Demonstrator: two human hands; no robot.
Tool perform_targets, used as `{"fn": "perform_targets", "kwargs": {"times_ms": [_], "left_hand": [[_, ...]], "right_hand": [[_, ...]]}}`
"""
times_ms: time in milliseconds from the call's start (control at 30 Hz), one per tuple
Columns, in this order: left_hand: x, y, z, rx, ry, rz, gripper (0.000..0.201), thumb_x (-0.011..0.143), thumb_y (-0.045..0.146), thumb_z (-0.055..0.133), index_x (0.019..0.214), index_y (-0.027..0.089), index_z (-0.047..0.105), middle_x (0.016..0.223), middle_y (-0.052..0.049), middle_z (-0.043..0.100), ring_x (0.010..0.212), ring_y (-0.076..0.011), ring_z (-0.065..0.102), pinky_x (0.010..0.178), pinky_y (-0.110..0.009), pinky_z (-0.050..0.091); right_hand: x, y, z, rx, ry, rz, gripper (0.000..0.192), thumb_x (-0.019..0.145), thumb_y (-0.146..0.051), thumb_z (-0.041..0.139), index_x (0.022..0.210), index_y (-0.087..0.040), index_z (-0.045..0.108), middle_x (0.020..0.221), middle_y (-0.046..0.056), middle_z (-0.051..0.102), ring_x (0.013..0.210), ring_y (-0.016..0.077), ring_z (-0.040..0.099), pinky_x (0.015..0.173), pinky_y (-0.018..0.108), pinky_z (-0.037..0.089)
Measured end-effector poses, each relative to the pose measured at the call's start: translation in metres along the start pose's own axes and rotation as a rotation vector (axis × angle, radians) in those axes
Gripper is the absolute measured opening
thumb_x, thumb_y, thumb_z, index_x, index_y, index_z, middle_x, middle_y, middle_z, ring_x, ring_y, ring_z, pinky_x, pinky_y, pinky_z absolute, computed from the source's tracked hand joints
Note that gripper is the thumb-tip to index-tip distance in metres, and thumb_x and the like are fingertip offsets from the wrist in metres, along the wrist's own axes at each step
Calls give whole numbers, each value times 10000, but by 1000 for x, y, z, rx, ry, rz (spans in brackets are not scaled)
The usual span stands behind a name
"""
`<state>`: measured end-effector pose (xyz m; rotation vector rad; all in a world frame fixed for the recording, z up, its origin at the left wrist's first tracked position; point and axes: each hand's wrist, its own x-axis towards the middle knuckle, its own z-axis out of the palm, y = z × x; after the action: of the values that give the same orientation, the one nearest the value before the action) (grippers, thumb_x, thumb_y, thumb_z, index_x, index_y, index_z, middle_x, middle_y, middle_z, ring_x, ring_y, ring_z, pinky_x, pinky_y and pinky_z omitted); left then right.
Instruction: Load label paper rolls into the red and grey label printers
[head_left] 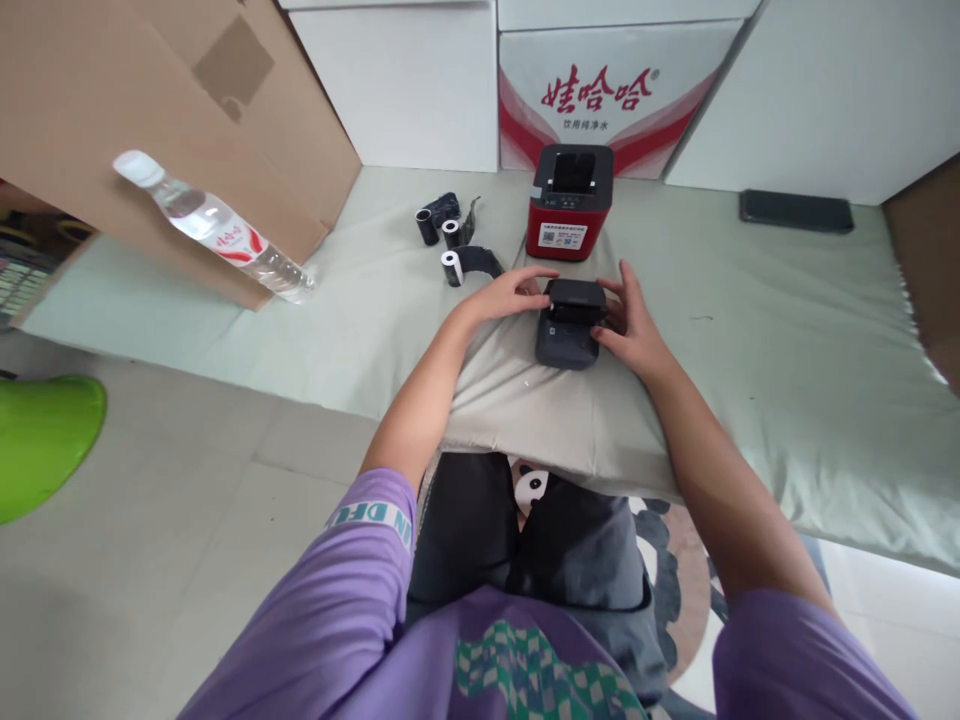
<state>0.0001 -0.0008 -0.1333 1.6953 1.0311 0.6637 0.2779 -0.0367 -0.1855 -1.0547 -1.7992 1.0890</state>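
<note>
A small dark grey portable printer [568,343] sits near the table's front edge, its black lid [577,292] raised above the body. My left hand [506,293] is closed at the left edge of the lid, with the index finger reaching over behind it. On the other side, my right hand [631,325] grips the printer's right flank, thumb at the front and index finger pointing up. Just behind stands a red and black box-shaped printer [568,215] with a white label on its front. Some fingertips are hidden behind the lid.
Black-and-white rolls [451,268] with loose dark strips lie left of the printers. A water bottle [232,240] is at the left by a cardboard box [225,150]. A black phone-like slab [796,211] lies back right. White cartons [427,90] line the table's [787,400] back.
</note>
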Motion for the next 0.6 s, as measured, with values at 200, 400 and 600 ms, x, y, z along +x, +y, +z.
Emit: {"fn": "perform_targets", "kwargs": {"times_ms": [200, 400, 600], "left_hand": [[15, -6, 23, 193, 413, -19, 443, 1085, 446, 550, 711, 211, 581, 623, 11, 525, 694, -156, 537, 690, -270, 347], [19, -4, 28, 215, 500, -94, 497, 1072, 432, 606, 628, 217, 547, 625, -2, 554, 765, -179, 589, 696, -278, 344], [18, -3, 32, 138, 644, -75, 501, 1108, 276, 501, 625, 230, 374, 625, 19, 457, 737, -154, 500, 718, -271, 358]], "right_hand": [[1, -1, 4, 45, 3, 6, 1485, 689, -856, 829, 1778, -389, -67, 1818, 155, 317, 1583, 383, 517, 1283, 625, 437], [0, -9, 4, -74, 34, -61, 1320, 716, -881, 771, 1772, -362, 172, 1783, 164, 335, 1491, 388, 577, 1200, 579, 533], [-2, -21, 4, -311, 81, -152, 694, 833, -820, 697, 1276, -289, 756, 1658, 147, 435, 1465, 411, 545, 1211, 629, 507]]}}
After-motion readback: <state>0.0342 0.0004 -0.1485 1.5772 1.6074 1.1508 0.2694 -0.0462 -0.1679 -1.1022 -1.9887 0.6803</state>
